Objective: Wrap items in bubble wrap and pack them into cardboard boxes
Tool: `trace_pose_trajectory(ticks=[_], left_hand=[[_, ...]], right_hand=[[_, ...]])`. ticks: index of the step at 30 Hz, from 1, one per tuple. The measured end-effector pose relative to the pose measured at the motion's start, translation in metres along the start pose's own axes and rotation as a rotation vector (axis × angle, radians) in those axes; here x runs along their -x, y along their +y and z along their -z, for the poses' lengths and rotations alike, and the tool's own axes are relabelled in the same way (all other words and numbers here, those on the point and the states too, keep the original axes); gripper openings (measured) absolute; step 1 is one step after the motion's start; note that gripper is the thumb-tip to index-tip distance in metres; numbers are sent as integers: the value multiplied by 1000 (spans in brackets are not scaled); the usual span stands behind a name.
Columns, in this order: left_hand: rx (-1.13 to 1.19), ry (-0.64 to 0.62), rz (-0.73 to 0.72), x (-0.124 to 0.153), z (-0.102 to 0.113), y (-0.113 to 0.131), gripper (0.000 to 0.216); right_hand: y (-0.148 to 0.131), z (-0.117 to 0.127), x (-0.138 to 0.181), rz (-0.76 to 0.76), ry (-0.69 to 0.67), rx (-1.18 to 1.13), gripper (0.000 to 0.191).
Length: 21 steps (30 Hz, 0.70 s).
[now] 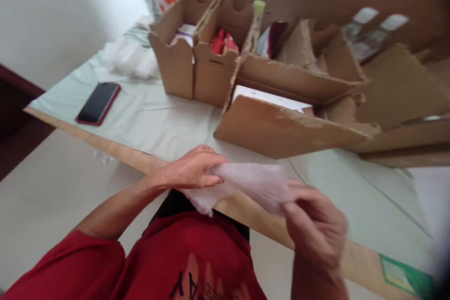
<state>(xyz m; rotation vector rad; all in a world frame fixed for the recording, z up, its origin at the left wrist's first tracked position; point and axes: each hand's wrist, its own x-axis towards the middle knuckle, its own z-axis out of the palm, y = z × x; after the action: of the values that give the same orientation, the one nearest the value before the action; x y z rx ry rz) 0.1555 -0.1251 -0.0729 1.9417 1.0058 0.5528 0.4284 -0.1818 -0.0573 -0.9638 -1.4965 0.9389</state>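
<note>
Both of my hands hold a thin, translucent white plastic bag (248,183) at the table's near edge. My left hand (191,168) is closed, pinching the bag's left end between thumb and fingers. The bag's right end is gripped by my right hand (316,222), which is closed and a little blurred. The bag stretches between them, and one corner hangs down over my red shirt.
A table (151,117) with a pale green cover carries several open cardboard boxes (281,103) holding small packets, a bottle with a green cap (258,11), a phone in a red case (98,102) at left and a heap of clear plastic bags (131,58).
</note>
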Motion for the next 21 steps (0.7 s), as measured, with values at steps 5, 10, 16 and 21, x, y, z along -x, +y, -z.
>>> trace_pose_trajectory(ticks=[5,10,16,21], left_hand=[[232,114,251,49,2,-12,10],[494,296,399,107,21,-26,28],[799,1236,599,146,88,-63,35],[608,1401,535,124,144,-107,24]], right_hand=[[15,17,10,-137,325,12,14],[20,-29,-11,-145,97,137,7],[18,-91,-46,-166,-295,170,22],[35,-97,-48,-150,-413,352,18]])
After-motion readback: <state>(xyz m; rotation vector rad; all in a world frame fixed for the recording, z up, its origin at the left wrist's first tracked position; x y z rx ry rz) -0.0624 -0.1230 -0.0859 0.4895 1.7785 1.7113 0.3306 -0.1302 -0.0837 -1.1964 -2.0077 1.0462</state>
